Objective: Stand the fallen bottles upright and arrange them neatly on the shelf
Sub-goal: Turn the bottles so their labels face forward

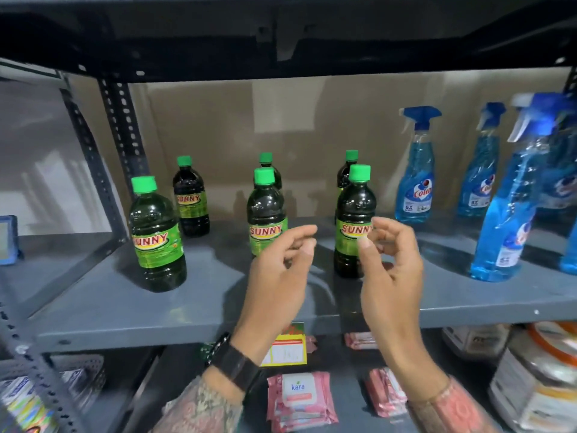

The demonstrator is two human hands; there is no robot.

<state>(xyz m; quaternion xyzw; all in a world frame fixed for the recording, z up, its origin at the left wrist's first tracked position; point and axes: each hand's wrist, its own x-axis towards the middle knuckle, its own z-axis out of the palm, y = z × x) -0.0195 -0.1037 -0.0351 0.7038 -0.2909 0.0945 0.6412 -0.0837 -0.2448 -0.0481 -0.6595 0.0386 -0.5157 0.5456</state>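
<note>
Several dark green bottles with green caps and "SUNNY" labels stand upright on the grey metal shelf [193, 310] in two rows. The front row has a left bottle [156, 235], a middle bottle [265, 214] and a right bottle [352, 220]. Behind them stand three more, the left rear bottle [190, 198] fully visible, the other two partly hidden. My left hand [278, 276] hovers just in front of the middle bottle, fingers loosely curled, holding nothing. My right hand [390, 264] hovers beside the right front bottle, fingers apart and empty.
Blue spray bottles [415, 179] stand at the shelf's right side, one large one [505, 214] near the front edge. Pink wipe packs [299, 398] and jars [537, 379] lie on the shelf below. A perforated upright post [121, 129] is at left.
</note>
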